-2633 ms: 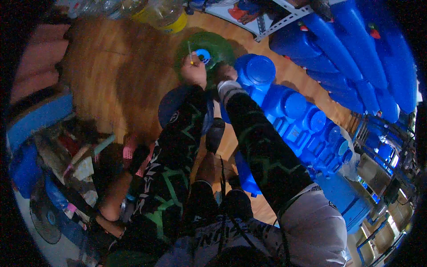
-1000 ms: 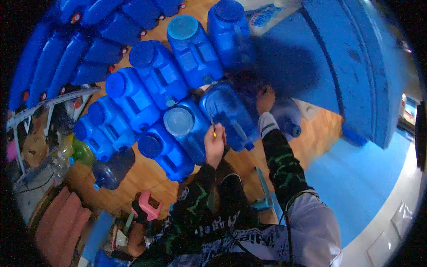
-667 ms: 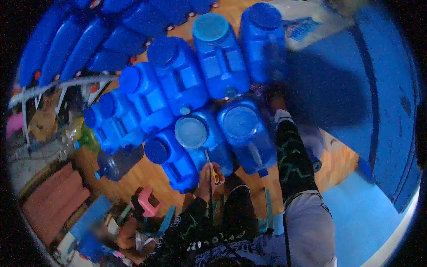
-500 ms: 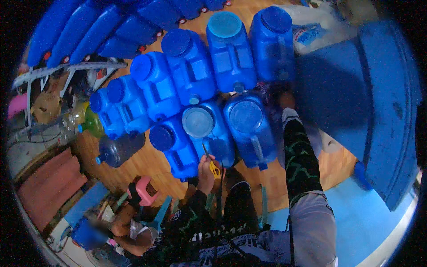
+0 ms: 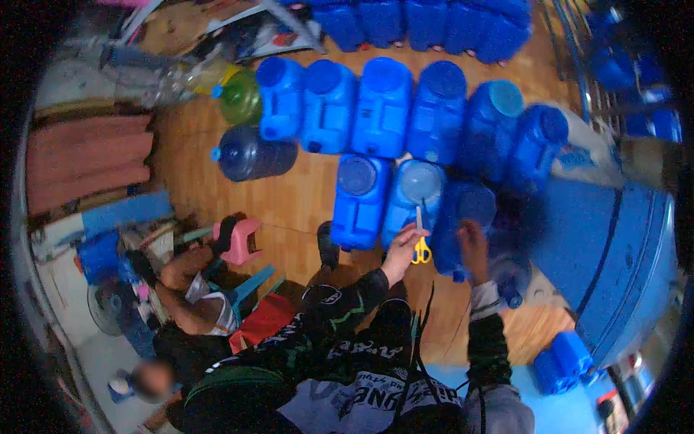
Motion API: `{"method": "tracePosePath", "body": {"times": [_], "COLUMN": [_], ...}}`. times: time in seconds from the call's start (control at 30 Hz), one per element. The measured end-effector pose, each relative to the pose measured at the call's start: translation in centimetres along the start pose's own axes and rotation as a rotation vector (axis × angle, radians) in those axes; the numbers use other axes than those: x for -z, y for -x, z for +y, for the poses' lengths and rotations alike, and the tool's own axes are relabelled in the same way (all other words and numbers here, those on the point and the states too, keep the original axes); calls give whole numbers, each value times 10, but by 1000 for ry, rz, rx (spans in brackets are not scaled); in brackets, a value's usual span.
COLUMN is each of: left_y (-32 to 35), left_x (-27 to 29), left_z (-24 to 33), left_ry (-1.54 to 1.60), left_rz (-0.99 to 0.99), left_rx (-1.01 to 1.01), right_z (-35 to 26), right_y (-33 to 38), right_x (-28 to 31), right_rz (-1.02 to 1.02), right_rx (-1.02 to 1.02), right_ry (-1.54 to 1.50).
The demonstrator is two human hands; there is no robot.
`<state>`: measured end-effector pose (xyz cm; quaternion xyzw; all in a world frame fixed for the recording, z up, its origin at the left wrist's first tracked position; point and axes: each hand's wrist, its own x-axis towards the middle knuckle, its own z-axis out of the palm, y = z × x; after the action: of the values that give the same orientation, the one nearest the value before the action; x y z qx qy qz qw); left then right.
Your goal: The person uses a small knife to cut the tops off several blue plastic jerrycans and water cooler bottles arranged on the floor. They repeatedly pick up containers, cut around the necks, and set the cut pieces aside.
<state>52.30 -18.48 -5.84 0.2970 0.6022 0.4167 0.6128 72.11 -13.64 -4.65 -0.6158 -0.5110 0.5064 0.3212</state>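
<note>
My left hand [image 5: 399,257] is closed around a pair of scissors with yellow handles [image 5: 422,252]. The blades point away from me, over a blue water jug with a pale lid [image 5: 421,181] in the nearer row. On the right, my right hand [image 5: 474,249] is over a darker blue jug [image 5: 460,206], with its fingers blurred; whether it holds anything is unclear. Left of these two stands another blue jug with a dark blue lid [image 5: 356,210]. Behind them is a row of several upright blue jugs [image 5: 383,108].
A large blue bin or cabinet [image 5: 607,253] stands on the right, near a clear round bottle [image 5: 510,278]. On the left lie a dark bottle [image 5: 256,154] and a green one [image 5: 241,98]. Another person [image 5: 191,282] sits at the lower left by a pink stool [image 5: 242,242].
My head view has turned, so the jugs appear shifted. My right hand has come back from beyond the jugs to the near right one. The scissors stay in my left hand.
</note>
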Motion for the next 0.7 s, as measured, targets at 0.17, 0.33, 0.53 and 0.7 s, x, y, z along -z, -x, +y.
{"method": "tracePosePath", "body": {"times": [0.17,0.33,0.53,0.7], "left_y": [-17,-17,-58,-185], "left_x": [60,203,359,460], "left_z": [-5,12,47,56], "left_ry": [468,-147,-216,-574], "left_rz": [100,116,179,294], "left_rx": [435,70,100,-393], "right_z": [-59,-76,-100,-115], "right_y": [1,-31,-161,-275], "right_x": [-132,-247,-405,-461], "right_rz": [-455,-608,46,208], "right_rx": [-161,-76,285,-230], "right_ry": [-461,205,553,479]}}
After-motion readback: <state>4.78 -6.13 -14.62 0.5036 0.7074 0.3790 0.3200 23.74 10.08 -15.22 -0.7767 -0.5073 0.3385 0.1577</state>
